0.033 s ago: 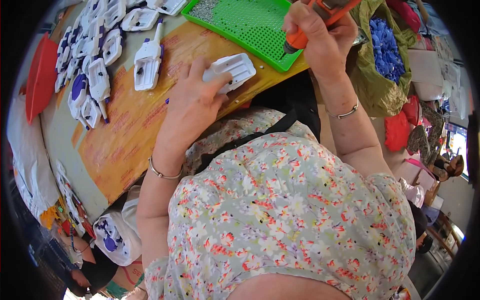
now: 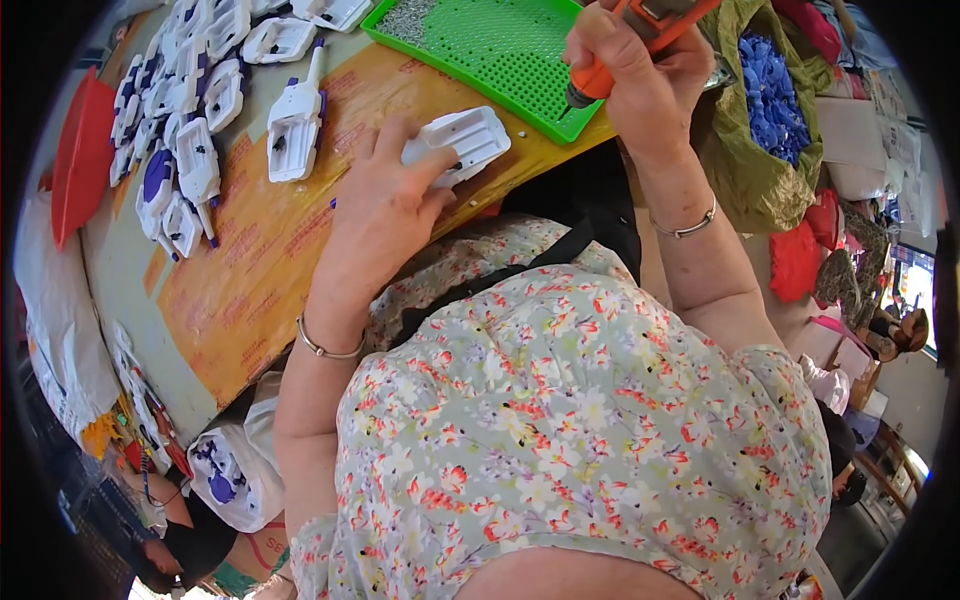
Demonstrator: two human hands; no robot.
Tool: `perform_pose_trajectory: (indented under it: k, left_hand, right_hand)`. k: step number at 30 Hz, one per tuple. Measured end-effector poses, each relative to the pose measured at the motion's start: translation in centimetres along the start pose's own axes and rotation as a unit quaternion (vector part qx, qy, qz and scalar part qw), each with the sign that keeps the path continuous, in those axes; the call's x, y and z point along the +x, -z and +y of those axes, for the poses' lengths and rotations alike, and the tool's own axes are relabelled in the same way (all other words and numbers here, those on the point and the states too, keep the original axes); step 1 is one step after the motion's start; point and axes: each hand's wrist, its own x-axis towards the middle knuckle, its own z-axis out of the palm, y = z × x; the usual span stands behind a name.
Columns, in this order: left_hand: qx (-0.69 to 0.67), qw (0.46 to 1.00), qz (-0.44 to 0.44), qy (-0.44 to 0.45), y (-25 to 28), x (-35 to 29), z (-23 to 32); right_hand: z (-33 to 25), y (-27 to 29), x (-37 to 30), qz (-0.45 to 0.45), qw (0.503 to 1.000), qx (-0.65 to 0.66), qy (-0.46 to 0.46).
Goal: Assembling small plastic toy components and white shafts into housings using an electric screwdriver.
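In my right hand [image 2: 645, 85] is an orange and dark-grey power screwdriver [image 2: 595, 82], fingers wrapped round it. Its dark tip points down and left, over the near right corner of a green perforated tray [image 2: 480, 60]. My left hand [image 2: 385, 185] is closed on a white plastic housing [image 2: 465, 140] at the table's near edge. The housing's hollow side faces up, and small dark parts show inside. Its left end is hidden by my fingers. Beyond my left hand lies another white housing [image 2: 293, 145] with a long stem and purple trim.
Several white and purple housings [image 2: 198, 165] are heaped at the table's far left, beside a red basin [image 2: 82, 155]. Small metal pieces [image 2: 405, 22] fill the tray's left corner. To the right stands a green sack [image 2: 740, 160] of blue parts [image 2: 772, 105]. A white bag [image 2: 240, 480] hangs below left.
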Motion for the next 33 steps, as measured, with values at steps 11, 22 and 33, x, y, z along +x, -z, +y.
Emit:
perform_pose_trajectory:
  k: [11, 22, 33]
  left_hand:
    - [-0.031, 0.999, 0.018, 0.017, 0.0, 0.1, 0.1]
    - [-0.027, 0.999, 0.023, 0.021, 0.0, 0.0, 0.2]
    - [-0.054, 0.997, 0.052, 0.019, -0.5, -0.2, -0.1]
  right_hand:
    - [0.5, -0.1, -1.0, -0.043, 0.999, 0.025, 0.016]
    - [2.2, -0.5, -0.7, -0.026, 0.998, 0.047, 0.015]
    - [-2.0, -2.2, -0.6, -0.044, 0.998, 0.004, 0.037]
